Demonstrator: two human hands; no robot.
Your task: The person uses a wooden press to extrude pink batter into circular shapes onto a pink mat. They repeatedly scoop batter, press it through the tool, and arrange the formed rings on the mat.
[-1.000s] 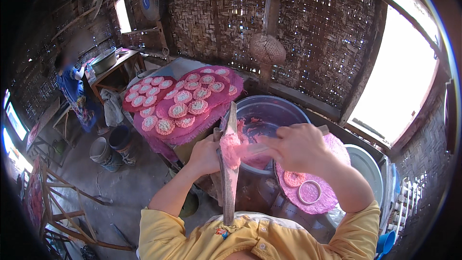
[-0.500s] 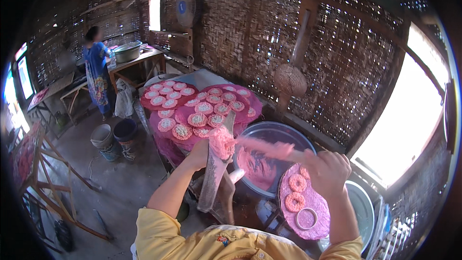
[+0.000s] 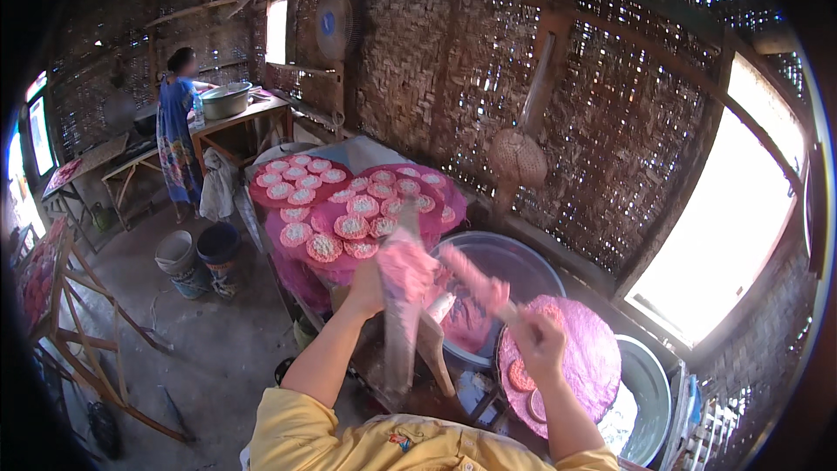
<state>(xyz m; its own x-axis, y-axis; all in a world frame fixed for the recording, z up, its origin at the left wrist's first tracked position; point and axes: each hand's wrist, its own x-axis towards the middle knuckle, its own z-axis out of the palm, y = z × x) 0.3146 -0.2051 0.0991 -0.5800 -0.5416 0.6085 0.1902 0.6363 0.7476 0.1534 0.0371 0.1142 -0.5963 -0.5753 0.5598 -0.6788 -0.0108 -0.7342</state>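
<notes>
The right hand point(image 3: 538, 342) grips one paste-coated stick point(image 3: 478, 282); the left hand point(image 3: 367, 286) is at one wooden bar point(image 3: 400, 344), its grip I cannot tell. Two buckets point(image 3: 184, 270) stand apart.

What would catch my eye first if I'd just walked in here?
Probably the pink-and-white discs on the pink cloth, left of centre. Next, pink paste on the wooden board at centre, with the right hand holding a paste-smeared stick beside it. Behind, a big ladle hangs by the woven wall.
</notes>
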